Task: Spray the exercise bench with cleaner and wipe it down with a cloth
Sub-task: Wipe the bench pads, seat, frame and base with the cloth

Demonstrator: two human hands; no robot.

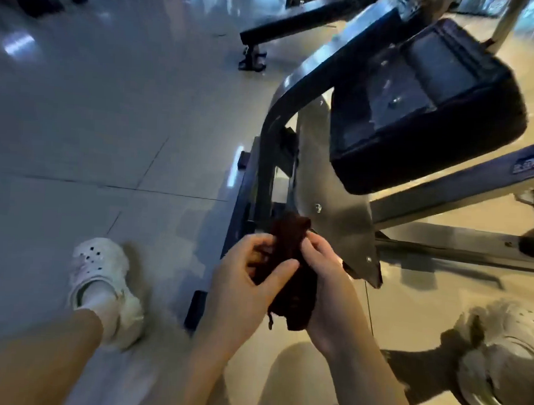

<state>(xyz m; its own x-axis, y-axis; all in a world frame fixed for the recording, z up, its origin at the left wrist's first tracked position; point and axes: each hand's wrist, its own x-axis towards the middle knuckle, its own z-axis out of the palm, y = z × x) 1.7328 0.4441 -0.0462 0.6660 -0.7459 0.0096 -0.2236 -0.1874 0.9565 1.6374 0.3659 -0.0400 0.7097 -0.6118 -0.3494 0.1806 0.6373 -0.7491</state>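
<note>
Standing over a gym machine, a person bunches a dark cloth between both hands, low in front of their body. Their left hand curls around the cloth's left side, thumb pressed across it. Their right hand grips the other side, fingers folded into the fabric. A loose corner hangs down below the hands.

The bench, a black padded seat on a grey metal frame, sits up and to the right of the cloth, apart from it. Its pad is seen from an odd angle and blurred, so I cannot tell whether it is wet or already wiped. No spray bottle is in sight.

My guess is the cloth is being folded or readied, with wiping not under way at this moment. Another bench stands farther back. White clogs show on a grey tiled floor.
</note>
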